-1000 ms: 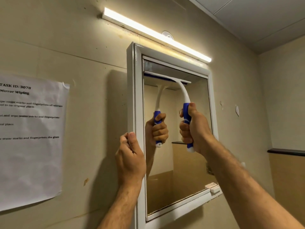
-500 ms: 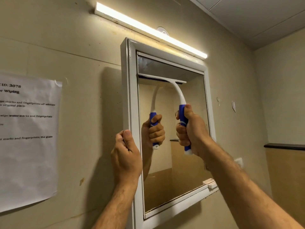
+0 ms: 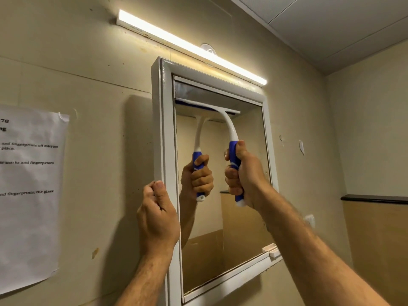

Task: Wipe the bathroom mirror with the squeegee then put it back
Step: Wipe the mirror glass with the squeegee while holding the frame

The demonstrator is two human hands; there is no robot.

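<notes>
At centre frame the right hand (image 3: pixel 245 173) is wrapped round the blue grip of the squeegee (image 3: pixel 231 133), whose white neck curves up and left to a blade lying flat on the glass near the top of the mirror (image 3: pixel 242 217). Lower left of it, the left hand (image 3: pixel 157 217) clutches the white frame (image 3: pixel 164 129) at its left edge, thumb on the front face and fingers curled round the side. A lit lamp (image 3: pixel 192 47) runs above the mirror, and a printed sheet (image 3: pixel 31 195) hangs on the wall at far left.
</notes>
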